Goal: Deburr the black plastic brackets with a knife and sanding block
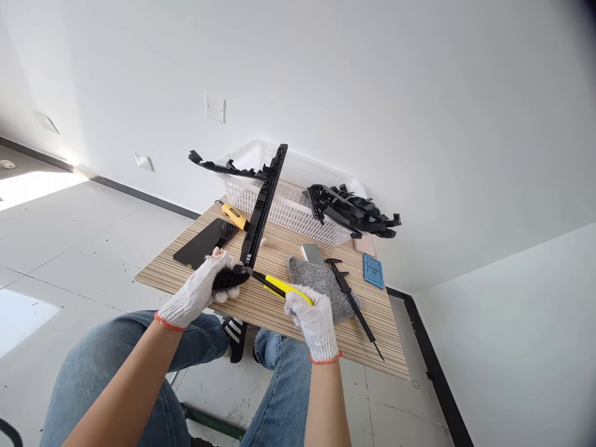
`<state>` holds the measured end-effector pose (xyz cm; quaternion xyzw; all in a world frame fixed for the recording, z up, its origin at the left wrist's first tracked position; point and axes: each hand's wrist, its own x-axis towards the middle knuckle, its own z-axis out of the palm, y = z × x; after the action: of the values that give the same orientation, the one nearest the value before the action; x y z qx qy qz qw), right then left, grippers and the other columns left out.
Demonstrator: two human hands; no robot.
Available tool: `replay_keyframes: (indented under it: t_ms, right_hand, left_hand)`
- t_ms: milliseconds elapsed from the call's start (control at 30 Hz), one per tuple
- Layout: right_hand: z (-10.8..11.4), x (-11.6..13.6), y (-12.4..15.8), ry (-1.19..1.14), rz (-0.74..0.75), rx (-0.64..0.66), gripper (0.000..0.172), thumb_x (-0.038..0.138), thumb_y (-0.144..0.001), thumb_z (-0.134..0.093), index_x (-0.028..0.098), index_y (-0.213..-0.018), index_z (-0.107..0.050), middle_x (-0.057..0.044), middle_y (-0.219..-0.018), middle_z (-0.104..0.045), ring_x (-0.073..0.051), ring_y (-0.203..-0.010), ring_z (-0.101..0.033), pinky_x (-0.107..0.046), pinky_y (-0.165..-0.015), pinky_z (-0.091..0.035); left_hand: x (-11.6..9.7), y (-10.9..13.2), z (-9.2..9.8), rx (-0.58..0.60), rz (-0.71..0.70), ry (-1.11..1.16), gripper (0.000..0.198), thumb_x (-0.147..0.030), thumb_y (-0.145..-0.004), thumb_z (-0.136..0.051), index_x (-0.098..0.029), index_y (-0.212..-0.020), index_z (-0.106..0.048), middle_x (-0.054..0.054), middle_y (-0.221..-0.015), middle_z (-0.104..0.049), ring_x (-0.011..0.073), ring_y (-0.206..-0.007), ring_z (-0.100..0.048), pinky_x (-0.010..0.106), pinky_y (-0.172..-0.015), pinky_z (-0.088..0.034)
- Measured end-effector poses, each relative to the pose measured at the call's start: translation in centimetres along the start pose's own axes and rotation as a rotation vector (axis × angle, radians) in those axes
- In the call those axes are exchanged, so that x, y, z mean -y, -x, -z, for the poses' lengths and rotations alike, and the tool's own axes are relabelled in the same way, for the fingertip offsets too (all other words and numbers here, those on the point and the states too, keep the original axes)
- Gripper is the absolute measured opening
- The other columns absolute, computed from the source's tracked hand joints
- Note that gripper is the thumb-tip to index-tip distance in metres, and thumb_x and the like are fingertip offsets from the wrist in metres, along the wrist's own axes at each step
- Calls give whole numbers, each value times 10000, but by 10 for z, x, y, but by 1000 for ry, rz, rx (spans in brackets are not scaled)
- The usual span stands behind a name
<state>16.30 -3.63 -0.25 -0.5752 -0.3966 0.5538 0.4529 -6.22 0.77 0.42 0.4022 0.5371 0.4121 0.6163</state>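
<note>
A long black plastic trim part (263,214) with a side branch stands tilted over the table, its near end in my left hand (205,284). That hand wears a white knit glove and its fingers are wrapped round the part. In my gloved right hand (313,315) is a yellow and black tool (287,288) that looks like a brush or utility knife. Its dark tip is at the near corner of the black part, close to my left fingers; whether it touches I cannot tell. A yellow-handled cutter (234,216) lies behind the part.
A white plastic basket (298,218) stands at the table's back, with several black plastic parts (351,211) on its right end. On the wooden table (386,341) lie a black phone (205,241), grey cloth (321,282), black caliper (349,297) and blue card (373,270).
</note>
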Motion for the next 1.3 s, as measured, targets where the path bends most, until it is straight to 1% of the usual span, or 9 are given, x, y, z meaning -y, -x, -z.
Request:
replay_keyframes:
  t_ms: [100,267,367,500,600,767,867,967,1300]
  right_hand:
    - [-1,1,0,-13,-14,8,450,418,-603,-833,97,-916,-800,-4,-526,-604,-75,-433,-422,-186,-376,-290]
    - [-2,1,-1,-113,47,-95,483,488,-622,-808,94,-902,-791,5,-509,-570,-67,-418,-391,-198,-384,-282]
    - [-1,-1,-2,-150,53,-112,481,498,-630,-804,103,-904,-786,12,-516,-560,-60,-411,-373,-195,-377,-256]
    - [1,-5,-3,-174,65,-122,495,520,-641,-798,102,-907,-782,12,-510,-557,-55,-404,-351,-196,-374,-240]
    - [1,-5,-2,-176,68,-113,514,524,-640,-799,103,-936,-786,11,-516,-565,-55,-409,-352,-192,-377,-236]
    - [0,-5,-2,-185,67,-126,517,535,-634,-795,103,-917,-787,10,-524,-565,-59,-410,-358,-194,-369,-220]
    - [1,-6,-2,-180,71,-123,513,533,-640,-788,104,-922,-787,9,-527,-569,-62,-411,-368,-193,-370,-224]
    - [1,-4,0,-136,62,-81,502,517,-643,-793,101,-925,-788,4,-525,-576,-69,-415,-389,-193,-375,-252]
    - [-7,3,-2,-97,21,-115,526,509,-617,-813,96,-942,-790,6,-521,-572,-66,-431,-400,-181,-383,-279]
  left_hand:
    - [-1,0,1,10,-12,-20,388,-569,-883,-500,-199,-787,-565,26,-519,-626,101,-365,-433,190,-363,-321]
    - [-7,7,-2,32,-12,-87,383,-570,-808,-612,-188,-804,-582,28,-565,-655,88,-390,-442,181,-389,-319]
    - [-10,9,-6,44,-6,-48,390,-490,-687,-771,-204,-754,-514,-1,-596,-640,76,-428,-467,172,-420,-335]
    - [-8,7,-10,100,-67,67,521,-370,-545,-875,-212,-630,-385,-61,-605,-492,82,-515,-482,196,-479,-390]
    - [-6,5,-9,51,-134,-41,521,-454,-625,-820,-219,-589,-358,-63,-581,-416,95,-529,-433,240,-526,-415]
    - [-1,1,-2,-51,-236,-158,500,-618,-829,-594,-220,-564,-451,-14,-582,-484,149,-572,-439,287,-562,-416]
    - [2,-3,1,-67,-249,-178,482,-613,-812,-645,-207,-571,-549,11,-635,-572,172,-633,-509,291,-622,-446]
    - [2,-3,1,-18,-215,-144,430,-602,-787,-697,-192,-665,-654,23,-718,-644,188,-702,-559,295,-685,-465]
    - [-2,2,3,80,-260,-151,404,-602,-727,-763,-207,-748,-686,53,-842,-674,259,-901,-599,356,-888,-474]
